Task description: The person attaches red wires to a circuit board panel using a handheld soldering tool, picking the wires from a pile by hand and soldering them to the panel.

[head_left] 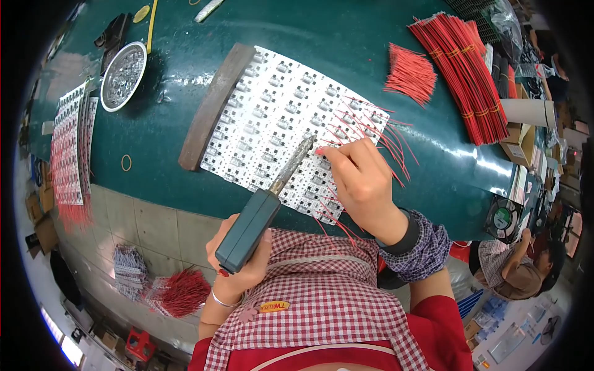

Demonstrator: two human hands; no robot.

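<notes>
While the left hand clamps the iron for aim, the right hand pinches a wire steady against the board beneath.

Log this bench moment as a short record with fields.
left hand: grips soldering iron by its green handle, tip on the board
right hand: pinches a red wire at the tip
white circuit panel: flat on green table, wooden bar along its left edge
red wire bundles: far right
metal dish: far left
</notes>
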